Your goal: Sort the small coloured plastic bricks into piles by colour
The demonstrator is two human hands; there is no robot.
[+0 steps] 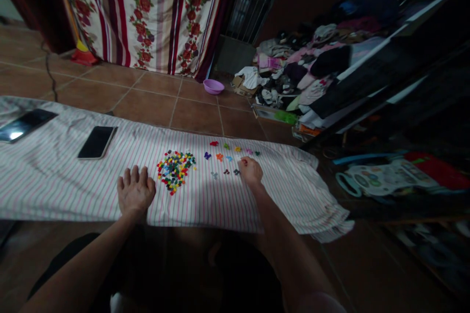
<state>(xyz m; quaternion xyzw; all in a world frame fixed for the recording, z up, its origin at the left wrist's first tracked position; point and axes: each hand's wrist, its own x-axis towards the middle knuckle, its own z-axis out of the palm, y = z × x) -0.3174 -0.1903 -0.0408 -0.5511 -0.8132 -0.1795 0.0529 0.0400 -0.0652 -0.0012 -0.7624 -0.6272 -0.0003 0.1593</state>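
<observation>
A heap of small coloured beads lies on a striped cloth spread over the tiled floor. My left hand rests flat on the cloth just left of the heap, fingers stretched out, holding nothing. To the right of the heap, small sorted clusters of beads sit in rows by colour. My right hand is at those clusters with its fingers curled in a pinch; what it holds is too small to make out.
Two dark phones lie on the cloth: one near my left hand, one at the far left. A purple bowl sits on the floor. A pile of clothes and a toy lie on the right.
</observation>
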